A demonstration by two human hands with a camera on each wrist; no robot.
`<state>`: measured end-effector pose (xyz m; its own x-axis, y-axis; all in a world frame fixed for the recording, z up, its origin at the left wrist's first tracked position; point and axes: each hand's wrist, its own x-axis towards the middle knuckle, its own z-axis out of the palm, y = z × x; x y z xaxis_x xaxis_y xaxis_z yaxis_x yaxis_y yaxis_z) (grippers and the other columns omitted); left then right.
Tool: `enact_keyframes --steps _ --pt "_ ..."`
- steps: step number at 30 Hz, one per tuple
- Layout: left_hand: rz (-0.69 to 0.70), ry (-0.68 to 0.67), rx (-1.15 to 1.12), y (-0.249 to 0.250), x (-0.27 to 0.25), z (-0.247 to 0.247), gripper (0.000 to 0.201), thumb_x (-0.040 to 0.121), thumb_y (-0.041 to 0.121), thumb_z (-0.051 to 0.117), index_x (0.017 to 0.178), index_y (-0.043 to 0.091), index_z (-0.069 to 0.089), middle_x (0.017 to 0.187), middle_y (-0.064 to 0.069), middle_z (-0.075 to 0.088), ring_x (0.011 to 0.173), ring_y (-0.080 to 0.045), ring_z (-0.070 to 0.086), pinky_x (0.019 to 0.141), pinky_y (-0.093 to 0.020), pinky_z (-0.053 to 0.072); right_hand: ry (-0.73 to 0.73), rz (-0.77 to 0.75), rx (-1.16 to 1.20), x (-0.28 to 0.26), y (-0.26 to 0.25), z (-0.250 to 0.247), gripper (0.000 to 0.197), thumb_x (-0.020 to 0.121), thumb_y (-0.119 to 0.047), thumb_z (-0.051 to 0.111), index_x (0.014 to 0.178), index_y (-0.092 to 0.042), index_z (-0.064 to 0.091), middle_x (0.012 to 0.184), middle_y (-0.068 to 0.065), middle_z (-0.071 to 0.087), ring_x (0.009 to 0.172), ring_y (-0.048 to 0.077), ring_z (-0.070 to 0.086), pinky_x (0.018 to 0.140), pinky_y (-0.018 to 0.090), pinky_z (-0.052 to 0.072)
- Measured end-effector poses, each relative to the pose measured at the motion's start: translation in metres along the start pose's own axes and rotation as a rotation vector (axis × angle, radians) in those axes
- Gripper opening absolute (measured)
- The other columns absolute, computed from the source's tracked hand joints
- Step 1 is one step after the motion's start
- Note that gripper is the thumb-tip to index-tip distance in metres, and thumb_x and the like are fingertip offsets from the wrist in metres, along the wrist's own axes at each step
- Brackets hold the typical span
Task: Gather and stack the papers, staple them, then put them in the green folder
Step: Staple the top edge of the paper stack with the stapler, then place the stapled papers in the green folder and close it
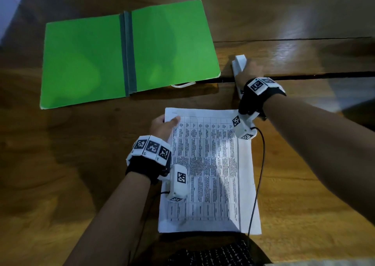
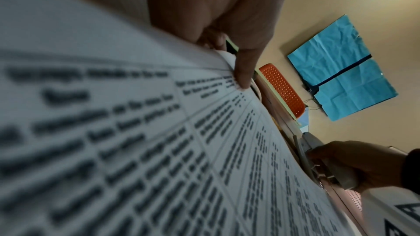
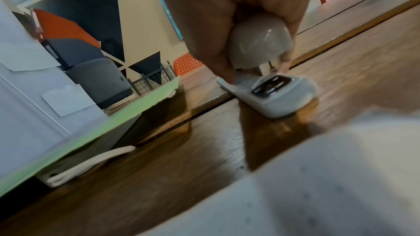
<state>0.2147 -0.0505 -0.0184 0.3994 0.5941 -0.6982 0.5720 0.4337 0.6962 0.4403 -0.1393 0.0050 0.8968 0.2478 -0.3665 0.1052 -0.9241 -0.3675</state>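
A stack of printed papers lies on the wooden table in front of me, one sheet offset to the right. My left hand pinches the stack's top left corner, thumb on top; the left wrist view shows the thumb on the papers. My right hand grips a white stapler just right of the green folder, which lies open and flat. In the right wrist view my fingers wrap the stapler, whose base stands on the table.
A white loop strap pokes out under the folder's near edge. A long seam runs across the table at right. Orange chairs and shelving stand beyond the table. A cable trails from my right wrist over the papers.
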Motion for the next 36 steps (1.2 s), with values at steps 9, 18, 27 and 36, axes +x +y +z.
enact_keyframes --steps 9,18,27,36 --pt "0.052 -0.090 0.031 -0.010 -0.011 -0.009 0.032 0.091 0.006 0.054 0.123 0.000 0.055 0.124 -0.024 0.060 0.107 -0.036 0.061 0.095 -0.046 0.048 0.289 -0.273 0.023 -0.047 0.006 0.024 0.049 0.088 -0.021 0.049 0.133 -0.006 0.036 0.139 0.016 0.040 0.130 0.031 0.036 0.105 0.047 0.030" --pt "-0.015 0.004 0.142 -0.006 0.002 -0.053 0.011 0.088 0.004 0.057 0.098 0.006 0.053 0.077 -0.011 0.057 0.066 -0.021 0.055 0.060 -0.030 0.047 0.011 -0.100 0.511 -0.075 -0.024 0.057 0.042 0.087 -0.017 0.056 0.123 -0.005 0.041 0.125 0.017 0.059 0.112 0.029 0.055 0.097 0.035 0.042" --pt "0.136 0.402 0.497 0.036 0.038 -0.133 0.062 0.083 0.021 0.067 0.137 0.011 0.038 0.144 -0.015 0.035 0.130 -0.031 0.039 0.106 -0.039 0.037 -0.143 0.137 1.080 -0.032 -0.069 0.050 0.046 0.093 -0.012 0.045 0.136 -0.002 0.033 0.107 0.009 0.049 0.074 0.014 0.059 0.059 0.022 0.052" --pt "0.459 0.128 0.674 0.036 0.054 -0.148 0.084 0.080 0.034 0.067 0.147 0.024 0.017 0.157 -0.007 0.019 0.144 -0.027 0.019 0.117 -0.052 0.019 -0.329 0.112 1.275 -0.099 -0.105 0.048 0.022 0.093 0.005 0.040 0.111 -0.006 0.037 0.089 0.010 0.052 0.066 0.019 0.061 0.045 0.019 0.049"
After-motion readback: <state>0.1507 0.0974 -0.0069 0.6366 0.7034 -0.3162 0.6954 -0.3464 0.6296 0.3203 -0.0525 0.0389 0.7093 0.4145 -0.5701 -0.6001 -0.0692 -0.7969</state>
